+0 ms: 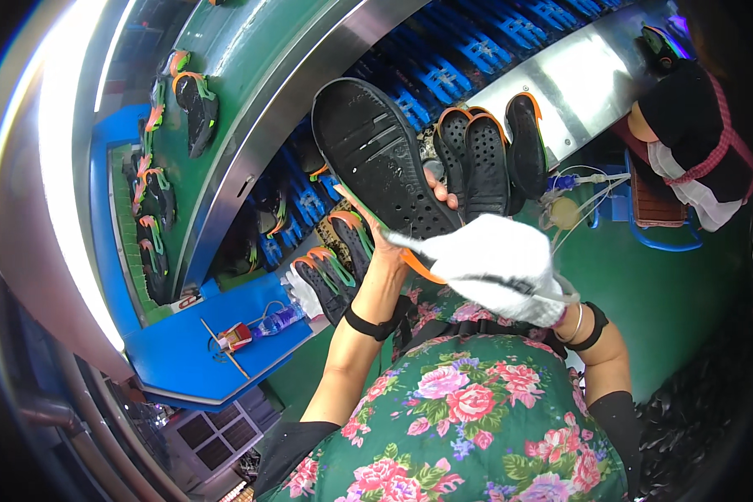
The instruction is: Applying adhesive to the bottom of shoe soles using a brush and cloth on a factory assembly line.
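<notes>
Head view: bare left hand (383, 244) gripped a black shoe (364, 151) by both edges, held up before the floral apron (477, 402). White-gloved right hand (498, 268) sat at the shoe's lower end; could not tell whether it gripped anything. Other shoes (487, 163) stood just right. Bottle (280, 320) lay on blue tabletop (176, 356), left.

Shoe factory: black sandals (198, 117) line a green conveyor (238, 42).
</notes>
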`<state>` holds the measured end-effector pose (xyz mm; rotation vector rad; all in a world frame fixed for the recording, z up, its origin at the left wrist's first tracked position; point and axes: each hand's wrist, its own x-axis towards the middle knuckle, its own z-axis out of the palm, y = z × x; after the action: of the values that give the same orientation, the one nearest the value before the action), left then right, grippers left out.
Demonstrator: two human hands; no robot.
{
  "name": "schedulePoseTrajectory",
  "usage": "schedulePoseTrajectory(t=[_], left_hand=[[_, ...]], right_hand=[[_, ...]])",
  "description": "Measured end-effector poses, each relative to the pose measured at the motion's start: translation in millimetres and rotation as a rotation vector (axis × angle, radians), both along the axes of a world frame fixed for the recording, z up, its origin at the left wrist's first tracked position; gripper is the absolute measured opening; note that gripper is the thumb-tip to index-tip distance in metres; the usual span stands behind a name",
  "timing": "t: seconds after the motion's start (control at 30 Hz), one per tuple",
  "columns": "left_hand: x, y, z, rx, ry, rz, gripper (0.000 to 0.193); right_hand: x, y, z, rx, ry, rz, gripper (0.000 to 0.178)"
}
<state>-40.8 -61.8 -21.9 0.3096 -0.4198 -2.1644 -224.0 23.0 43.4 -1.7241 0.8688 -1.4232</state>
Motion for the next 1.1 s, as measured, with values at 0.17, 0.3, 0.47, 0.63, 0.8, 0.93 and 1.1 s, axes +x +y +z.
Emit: schedulePoseTrajectory(t=[0.17,0.3,0.47,0.63,0.8,0.93,1.1], left_hand=[[-2,3,8,0.098,0.01,0.042,0.12],[-5,1,14,-0.102,-0.102,0.084,0.09],[-8,-2,22,-0.085,-0.158,0.124,0.087],[-3,-6,19,-0.128,-0.19,0.068,0.089],[-8,-8,19,-0.12,-0.162,0.097,0.095],[-6,-11,14,-0.109,-0.17,0.102,0.101],[-13,-11,17,-0.049,-0.157,0.136,0.103]], right_hand=[[8,6,0,-0.122,0.144,-0.065,0.03],[-1,2,0,-0.04,0.05,-0.034,0.03],[-4,4,-1,-0.121,0.155,-0.089,0.028],[-7,0,2,-0.019,0.022,-0.003,0.028],[-5,4,-5,-0.139,0.161,-0.099,0.027],[-7,5,-6,-0.087,0.108,-0.068,0.025],[-11,4,-7,-0.083,0.084,-0.153,0.024]])
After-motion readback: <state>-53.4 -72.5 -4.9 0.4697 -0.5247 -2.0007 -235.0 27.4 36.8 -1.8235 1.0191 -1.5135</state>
